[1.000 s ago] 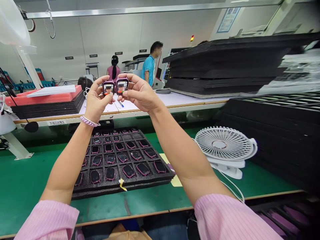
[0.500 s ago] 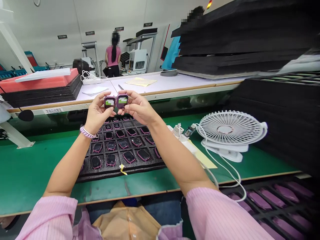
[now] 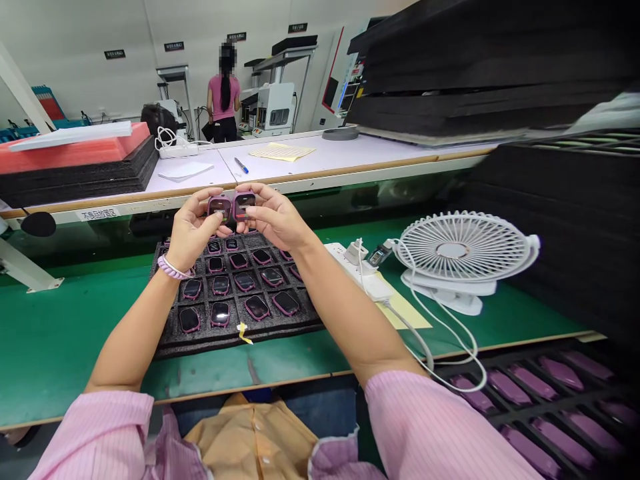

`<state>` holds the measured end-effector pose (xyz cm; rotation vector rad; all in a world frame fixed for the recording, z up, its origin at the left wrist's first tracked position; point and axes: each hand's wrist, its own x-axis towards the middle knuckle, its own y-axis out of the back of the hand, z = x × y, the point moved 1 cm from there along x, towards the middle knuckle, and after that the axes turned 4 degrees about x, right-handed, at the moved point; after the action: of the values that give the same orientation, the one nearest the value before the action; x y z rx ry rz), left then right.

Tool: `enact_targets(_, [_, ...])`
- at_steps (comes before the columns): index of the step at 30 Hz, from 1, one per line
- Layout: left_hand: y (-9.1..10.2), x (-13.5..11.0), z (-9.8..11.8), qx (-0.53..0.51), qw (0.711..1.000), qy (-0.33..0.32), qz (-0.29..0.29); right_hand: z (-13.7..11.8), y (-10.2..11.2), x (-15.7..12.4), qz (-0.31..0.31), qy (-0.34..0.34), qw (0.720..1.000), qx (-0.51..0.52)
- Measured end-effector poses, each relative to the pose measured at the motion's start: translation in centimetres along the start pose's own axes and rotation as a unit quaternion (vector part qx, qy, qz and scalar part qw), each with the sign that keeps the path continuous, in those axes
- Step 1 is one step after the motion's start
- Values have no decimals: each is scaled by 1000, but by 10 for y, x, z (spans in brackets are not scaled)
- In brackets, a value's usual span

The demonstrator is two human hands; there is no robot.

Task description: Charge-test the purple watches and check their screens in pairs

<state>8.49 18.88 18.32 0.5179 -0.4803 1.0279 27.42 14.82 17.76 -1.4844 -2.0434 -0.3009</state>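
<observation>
Held: two watches, one per hand, side by side and just touching, raised above the far edge of the tray.
- Left hand (image 3: pixel 193 230): thumb and fingers pinched on the left watch (image 3: pixel 220 207); screen dark.
- Right hand (image 3: pixel 273 219): fingers pinched on the right watch (image 3: pixel 245 201); screen faces me, dimly lit.

Tray (image 3: pixel 200 343): black foam, on the green bench (image 3: pixel 60 333), directly below my hands. Watches sit in its pockets, screens up. I count about four in the near row and roughly four rows; the far rows are partly hidden behind my hands, so perhaps sixteen in all.

Progress, as I judge it: two units out and under check, the rest in the tray. I cannot tell checked from unchecked.

Second tray (image 3: pixel 550 400): lower right, about ten purple pieces visible, blurred.

Other items, one each: fan (image 3: pixel 453 252), white; power strip (image 3: pixel 357 270); pen (image 3: pixel 241 165) on the rear table.

People: one, standing far back.
</observation>
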Motion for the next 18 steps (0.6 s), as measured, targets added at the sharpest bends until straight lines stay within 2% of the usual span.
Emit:
enact_targets(13, [-1, 1, 1, -13, 1000, 14, 7, 3, 1, -1, -13, 10, 1000, -10])
enact_targets(15, [1, -1, 6, -15, 1000, 6, 2, -5, -4, -4, -13, 6, 1000, -19])
enact_targets(18, [16, -17, 25, -17, 997, -64, 30, -37, -14, -21, 24, 26, 998, -47])
